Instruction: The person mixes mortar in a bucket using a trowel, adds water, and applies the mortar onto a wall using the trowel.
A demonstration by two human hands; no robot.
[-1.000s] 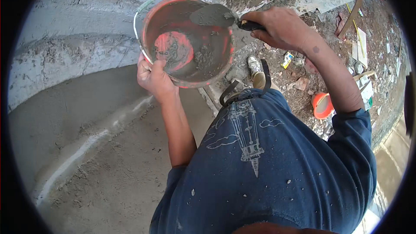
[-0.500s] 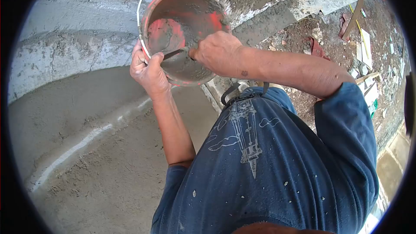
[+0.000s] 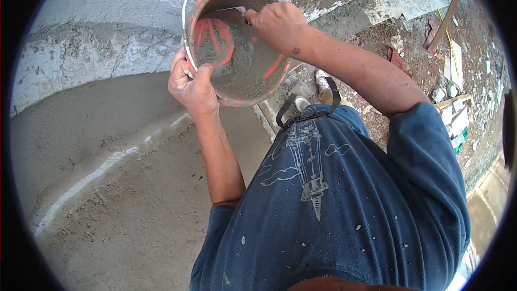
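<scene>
A red bucket [image 3: 271,82], its inside coated in wet grey mortar [image 3: 241,58], is tilted so that its mouth faces me. My left hand [image 3: 193,87] is closed on the bucket's rim at the lower left, thumb over the edge. Inside the mouth, near the upper wall, my right hand [image 3: 277,26] is wrapped around the handle of a trowel [image 3: 232,8]. The trowel's thin blade points left along the bucket's inner wall and is only partly visible. Red plastic shows through the scraped mortar on the bottom. A wire handle [image 3: 184,15] loops over the bucket's left and top side.
Fresh grey mortar surface [image 3: 134,194] spreads at the left, crossed by a pale line [image 3: 102,170]. A curved, mortar-smeared wall [image 3: 107,48] runs behind. Rubble and scraps [image 3: 452,70] litter the ground at right, beside a hose-like strip [image 3: 448,13]. My shoes [image 3: 301,102] show below the bucket.
My right hand and the trowel have moved up inside the bucket, from its lower middle to the upper wall. More red shows on the bottom. The bucket has shifted slightly right.
</scene>
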